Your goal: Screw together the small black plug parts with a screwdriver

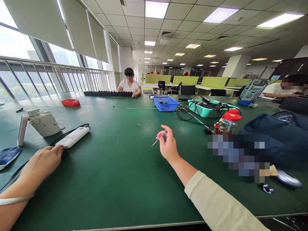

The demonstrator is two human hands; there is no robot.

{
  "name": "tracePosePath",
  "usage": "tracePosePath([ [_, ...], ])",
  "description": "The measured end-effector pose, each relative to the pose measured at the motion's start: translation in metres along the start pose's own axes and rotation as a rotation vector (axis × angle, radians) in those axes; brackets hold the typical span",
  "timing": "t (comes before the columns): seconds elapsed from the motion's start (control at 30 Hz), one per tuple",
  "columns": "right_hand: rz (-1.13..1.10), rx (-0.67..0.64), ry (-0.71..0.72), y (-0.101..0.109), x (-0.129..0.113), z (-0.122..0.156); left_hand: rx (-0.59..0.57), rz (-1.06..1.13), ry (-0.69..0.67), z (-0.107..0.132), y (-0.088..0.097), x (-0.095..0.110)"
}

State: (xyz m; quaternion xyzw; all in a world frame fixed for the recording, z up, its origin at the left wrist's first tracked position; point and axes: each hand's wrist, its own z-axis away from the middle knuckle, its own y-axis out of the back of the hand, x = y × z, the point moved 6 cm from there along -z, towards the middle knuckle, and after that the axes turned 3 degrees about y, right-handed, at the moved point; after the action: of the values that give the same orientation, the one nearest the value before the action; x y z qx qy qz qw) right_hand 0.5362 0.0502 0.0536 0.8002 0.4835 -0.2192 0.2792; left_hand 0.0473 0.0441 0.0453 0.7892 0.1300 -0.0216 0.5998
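My right hand (168,144) is raised over the middle of the green table, its fingers closed around a small screwdriver (162,134). The thin metal shaft points down and to the left, with its tip apart from the tabletop. At the left, my left hand (44,162) has its thumb and fingers closed at the near end of a white power strip (75,136). A black cable (18,171) runs beneath that hand, and my fingers partly hide where it meets the strip.
Left of the strip are a cream bottle (45,123), a phone (22,130) and a blue pouch (9,156). A red tray (70,102), blue basket (165,104) and teal basket (204,110) lie farther back. A red-lidded jar (227,123) and dark bag (276,141) occupy the right.
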Motion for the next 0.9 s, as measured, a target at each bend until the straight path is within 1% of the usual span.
tracePosePath([
  [0.1,-0.003,-0.005,-0.002,0.0,0.0,0.0,0.028,-0.049,-0.009,-0.002,-0.003,0.0],
  [0.2,-0.001,-0.002,-0.003,0.0,0.0,0.0,0.048,-0.021,0.021,-0.003,-0.004,-0.001],
  [0.5,0.007,0.0,0.01,0.0,0.0,0.0,-0.036,0.14,0.166,0.0,0.009,-0.002],
  [0.6,0.011,0.0,0.002,0.0,0.001,0.0,-0.037,0.186,0.176,-0.001,0.007,-0.005],
  [0.9,0.0,-0.001,-0.017,-0.002,0.003,0.0,-0.055,0.234,0.173,0.0,0.004,-0.01],
])
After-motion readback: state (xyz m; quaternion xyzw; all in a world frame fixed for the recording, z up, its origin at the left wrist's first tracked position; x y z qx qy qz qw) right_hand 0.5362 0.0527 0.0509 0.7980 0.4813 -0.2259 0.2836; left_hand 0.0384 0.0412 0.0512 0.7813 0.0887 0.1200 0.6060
